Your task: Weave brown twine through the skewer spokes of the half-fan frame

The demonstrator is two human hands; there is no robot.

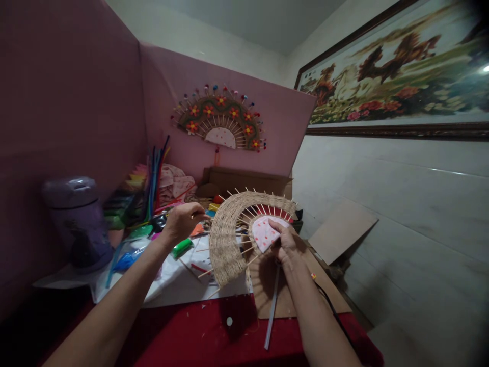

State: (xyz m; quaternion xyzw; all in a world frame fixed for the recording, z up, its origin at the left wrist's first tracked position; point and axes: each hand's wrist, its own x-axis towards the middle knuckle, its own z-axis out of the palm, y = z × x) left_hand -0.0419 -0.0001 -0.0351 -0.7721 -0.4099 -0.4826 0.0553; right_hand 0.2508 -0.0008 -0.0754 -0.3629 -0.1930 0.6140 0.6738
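My right hand [287,245] is closed on a half-round handmade fan [229,244], thumb on top of its white cloth centre [265,232] with red dots. The fan is tilted over the table; a wide band of woven twine runs round thin wooden sticks whose tips poke out past the edge. My left hand [187,220] is at the fan's left edge with its fingers pinched together. Whatever lies between those fingertips is too small to make out. Beneath my right hand a translucent rod [272,306] lies across a cardboard sheet [263,300].
A finished-looking flowered fan [221,120] hangs on the pink board [275,122]. At left stand a purple flask [78,219] and pipe cleaners [155,173]. Clay packets, including a green one [182,248], lie on white paper over a red cloth [183,336]. A black cable [332,303] passes my right forearm.
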